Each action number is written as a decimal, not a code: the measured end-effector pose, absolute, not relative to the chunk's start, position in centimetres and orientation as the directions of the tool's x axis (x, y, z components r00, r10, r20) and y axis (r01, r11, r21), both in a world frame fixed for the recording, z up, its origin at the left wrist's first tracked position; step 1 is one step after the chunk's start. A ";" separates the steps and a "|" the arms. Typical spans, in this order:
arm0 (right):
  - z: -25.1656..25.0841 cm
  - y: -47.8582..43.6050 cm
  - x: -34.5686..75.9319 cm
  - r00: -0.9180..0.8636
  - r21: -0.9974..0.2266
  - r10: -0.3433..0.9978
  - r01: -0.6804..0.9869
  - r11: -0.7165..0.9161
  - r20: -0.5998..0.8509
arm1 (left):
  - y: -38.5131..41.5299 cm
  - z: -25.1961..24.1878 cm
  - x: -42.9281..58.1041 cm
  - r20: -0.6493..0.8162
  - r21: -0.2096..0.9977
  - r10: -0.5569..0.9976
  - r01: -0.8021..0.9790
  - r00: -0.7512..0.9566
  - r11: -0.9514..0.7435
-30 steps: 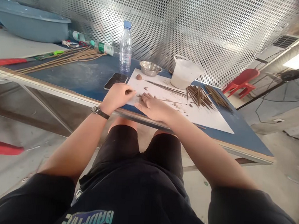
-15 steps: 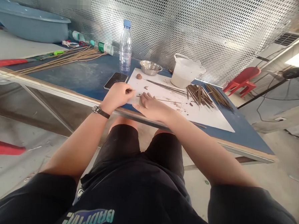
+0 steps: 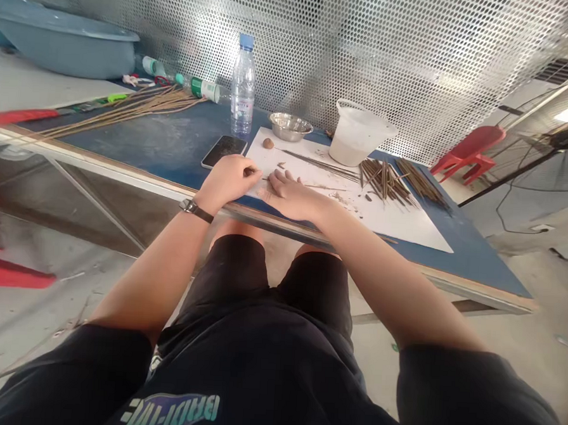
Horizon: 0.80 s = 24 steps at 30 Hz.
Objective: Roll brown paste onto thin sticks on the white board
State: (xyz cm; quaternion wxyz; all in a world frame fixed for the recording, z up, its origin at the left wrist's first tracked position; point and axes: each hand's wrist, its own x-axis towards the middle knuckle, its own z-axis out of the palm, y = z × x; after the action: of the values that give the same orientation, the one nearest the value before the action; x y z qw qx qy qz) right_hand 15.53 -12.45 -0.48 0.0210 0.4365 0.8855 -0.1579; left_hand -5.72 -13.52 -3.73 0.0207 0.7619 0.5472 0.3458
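My left hand (image 3: 228, 182) is curled shut on a thin brown stick (image 3: 254, 171), which pokes out past the fingers towards the right. My right hand (image 3: 291, 199) lies flat with its fingers spread on a white paper sheet (image 3: 397, 226), close to that stick. Beyond the hands lie thin dark sticks (image 3: 324, 167) and loose bundles of brown sticks (image 3: 385, 183). A small brown clay ball (image 3: 268, 143) sits near the paper's far edge. Crumbs of brown material are scattered around the hands.
The blue tabletop (image 3: 145, 138) holds a phone (image 3: 224, 151), a water bottle (image 3: 243, 90), a steel bowl (image 3: 290, 126), a white plastic jug (image 3: 357, 137) and long sticks (image 3: 128, 106). A blue basin (image 3: 64, 52) stands far left. A perforated metal screen (image 3: 369, 46) rises behind.
The whole scene has drifted slightly right and up in view as my head moves. Both hands stay in about the same place at the paper's near edge.
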 end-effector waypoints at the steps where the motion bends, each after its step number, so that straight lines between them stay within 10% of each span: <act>1: -0.5 -12.0 15.3 -0.611 -0.256 0.773 0.785 0.564 -0.169 | -13.5 -3.7 -5.7 0.503 0.411 0.849 0.818 0.165 -0.403; 13: -0.3 -14.0 18.0 -0.652 -0.293 0.758 0.722 0.627 0.013 | -13.5 -3.8 -5.8 0.518 0.423 0.840 0.805 0.161 -0.416; 24: -0.2 -13.5 15.3 -0.597 -0.200 0.794 0.797 0.570 -0.117 | -13.6 -3.5 -5.9 0.498 0.378 0.847 0.833 0.185 -0.404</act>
State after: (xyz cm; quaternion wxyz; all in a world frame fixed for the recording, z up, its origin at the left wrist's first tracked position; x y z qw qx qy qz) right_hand 15.31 -13.49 -0.17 0.0072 0.4489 0.8859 -0.1166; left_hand -5.92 -13.56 -3.52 0.0109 0.7696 0.5456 0.3314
